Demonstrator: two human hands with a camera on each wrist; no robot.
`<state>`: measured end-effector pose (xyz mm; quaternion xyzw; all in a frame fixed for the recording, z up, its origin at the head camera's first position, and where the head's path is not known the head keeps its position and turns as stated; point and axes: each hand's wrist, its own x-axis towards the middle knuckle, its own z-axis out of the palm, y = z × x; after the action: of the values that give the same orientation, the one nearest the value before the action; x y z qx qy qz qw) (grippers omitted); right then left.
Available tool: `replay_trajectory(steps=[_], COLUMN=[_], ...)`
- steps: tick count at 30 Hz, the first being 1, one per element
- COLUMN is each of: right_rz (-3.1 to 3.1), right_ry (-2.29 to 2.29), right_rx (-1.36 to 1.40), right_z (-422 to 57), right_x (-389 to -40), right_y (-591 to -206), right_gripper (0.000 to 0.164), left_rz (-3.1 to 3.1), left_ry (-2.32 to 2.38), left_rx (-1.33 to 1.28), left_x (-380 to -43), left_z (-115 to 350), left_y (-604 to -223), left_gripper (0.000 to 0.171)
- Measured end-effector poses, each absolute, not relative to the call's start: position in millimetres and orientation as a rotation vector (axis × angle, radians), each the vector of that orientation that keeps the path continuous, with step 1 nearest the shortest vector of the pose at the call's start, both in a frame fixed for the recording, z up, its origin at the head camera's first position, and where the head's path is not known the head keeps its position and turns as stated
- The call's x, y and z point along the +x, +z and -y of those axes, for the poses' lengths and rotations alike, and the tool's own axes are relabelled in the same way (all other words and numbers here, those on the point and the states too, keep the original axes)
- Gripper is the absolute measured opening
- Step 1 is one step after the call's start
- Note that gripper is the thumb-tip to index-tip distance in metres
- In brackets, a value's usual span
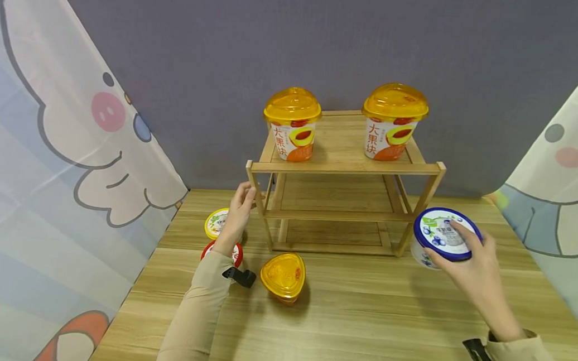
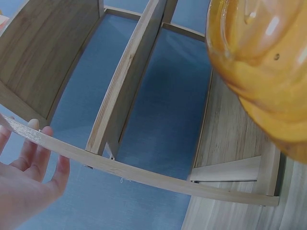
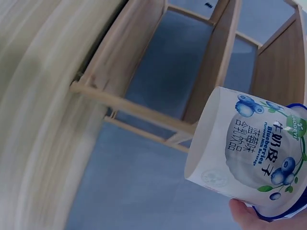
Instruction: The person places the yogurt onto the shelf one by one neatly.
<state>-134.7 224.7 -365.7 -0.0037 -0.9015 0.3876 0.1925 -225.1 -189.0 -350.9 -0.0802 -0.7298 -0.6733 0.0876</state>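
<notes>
My left hand [image 1: 239, 208] is at the left front post of a two-tier-and-base wooden rack [image 1: 345, 167], its fingers around the post; in the left wrist view the fingertips [image 2: 46, 130] show past the wood. My right hand [image 1: 479, 261] grips a white tub with a blue lid [image 1: 446, 233], thumb and fingers around the lid. In the right wrist view blueberries are printed on this tub [image 3: 254, 148], and it is held tilted, right of the rack and above the table.
Two yellow-lidded fruit cups [image 1: 293, 125] [image 1: 395, 123] stand on the rack's top. Another orange-lidded cup [image 1: 284, 275] stands before the rack. A yellow-lidded tub [image 1: 215, 223] and a red-lidded tub [image 1: 237, 253] sit at the left, partly behind my left arm. Cartoon-print curtains [image 1: 572, 167] flank the table.
</notes>
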Motion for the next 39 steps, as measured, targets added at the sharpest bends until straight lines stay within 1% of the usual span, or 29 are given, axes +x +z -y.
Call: replay_trajectory(steps=[7, 28, 39], right_rz=[2.529, 2.486, 2.511], right_ry=[1.124, 1.270, 1.322], right_rx=[0.043, 0.165, 0.164], right_z=[-208, -147, -122], right_x=[-135, -149, -160], right_y=[-359, -347, -345], right_gripper=[0.073, 0.069, 0.071], left_rz=[2.173, 2.175, 2.154], left_ry=[-1.994, -1.993, -2.005], left_rx=[-0.249, -0.233, -0.241], left_x=[-224, -223, -237], left_z=[189, 187, 195], left_y=[-351, -348, -367], left_gripper=[0.029, 0.030, 0.032])
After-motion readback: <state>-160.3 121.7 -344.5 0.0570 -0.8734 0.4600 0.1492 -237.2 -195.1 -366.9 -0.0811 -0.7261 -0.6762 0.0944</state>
